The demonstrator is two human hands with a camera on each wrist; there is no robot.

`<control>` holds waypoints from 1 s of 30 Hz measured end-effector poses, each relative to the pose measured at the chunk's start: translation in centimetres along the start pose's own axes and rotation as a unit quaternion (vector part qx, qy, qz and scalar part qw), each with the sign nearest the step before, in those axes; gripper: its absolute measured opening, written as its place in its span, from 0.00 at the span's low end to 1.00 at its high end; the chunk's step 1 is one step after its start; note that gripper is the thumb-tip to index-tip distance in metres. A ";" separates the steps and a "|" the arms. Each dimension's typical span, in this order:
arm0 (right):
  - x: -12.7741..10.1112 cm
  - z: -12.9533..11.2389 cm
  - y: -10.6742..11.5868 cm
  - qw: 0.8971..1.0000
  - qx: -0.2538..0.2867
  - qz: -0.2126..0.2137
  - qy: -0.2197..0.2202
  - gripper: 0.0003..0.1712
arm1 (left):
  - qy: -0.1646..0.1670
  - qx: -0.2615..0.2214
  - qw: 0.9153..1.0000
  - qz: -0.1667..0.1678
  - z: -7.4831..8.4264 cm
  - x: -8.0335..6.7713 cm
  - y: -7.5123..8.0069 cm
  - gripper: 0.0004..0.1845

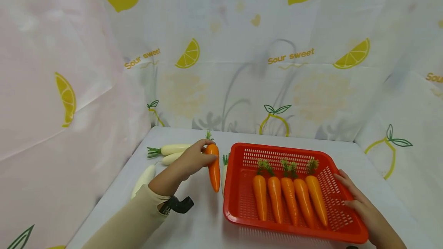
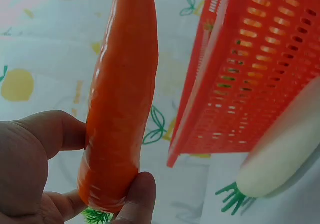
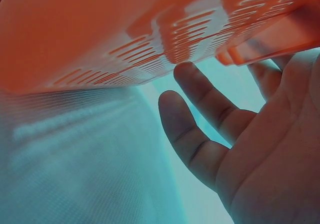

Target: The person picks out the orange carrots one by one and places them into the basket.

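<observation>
My left hand [image 1: 195, 160] pinches an orange carrot [image 1: 214, 172] near its leafy top, left of the red basket [image 1: 238, 214]. In the left wrist view, thumb and fingers press on either side of the thick end of the carrot [image 2: 120, 93]. My right hand [image 1: 360, 199] holds the basket's right rim, its thumb over the edge. The right wrist view shows fingers [image 3: 177, 116] of this hand below the basket's rim, beside its slotted wall [image 3: 190, 33]. Several carrots [image 1: 290, 199] lie side by side in the basket, leafy ends away from me.
White radishes [image 1: 176, 149] with green stems lie at the table's back left, and another radish [image 1: 143, 180] is nearer the left edge. One more radish [image 2: 280, 149] lies against the basket's left side. Lemon-printed cloth [image 1: 221, 87] hangs around the white table [image 1: 194, 226].
</observation>
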State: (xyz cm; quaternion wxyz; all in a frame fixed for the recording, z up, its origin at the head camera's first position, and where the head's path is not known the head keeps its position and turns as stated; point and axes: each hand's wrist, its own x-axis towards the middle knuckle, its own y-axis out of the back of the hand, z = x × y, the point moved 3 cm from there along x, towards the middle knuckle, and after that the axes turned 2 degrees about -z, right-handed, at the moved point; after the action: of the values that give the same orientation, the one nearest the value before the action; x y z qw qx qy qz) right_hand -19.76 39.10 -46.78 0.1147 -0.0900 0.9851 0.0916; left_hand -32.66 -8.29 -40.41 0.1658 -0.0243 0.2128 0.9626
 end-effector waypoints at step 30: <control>-0.2 -0.1 -0.1 1.000 -0.005 0.001 0.019 0.40 | -0.018 0.092 0.990 -0.110 4.7 1.8 -5.9 0.25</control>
State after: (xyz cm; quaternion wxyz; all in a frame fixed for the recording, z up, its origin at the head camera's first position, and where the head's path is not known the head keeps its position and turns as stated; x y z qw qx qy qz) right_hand -19.53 39.00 -46.61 0.0951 -0.0911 0.9867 0.0954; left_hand -32.26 -0.75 -38.76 0.2761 -0.0154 0.2933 0.9151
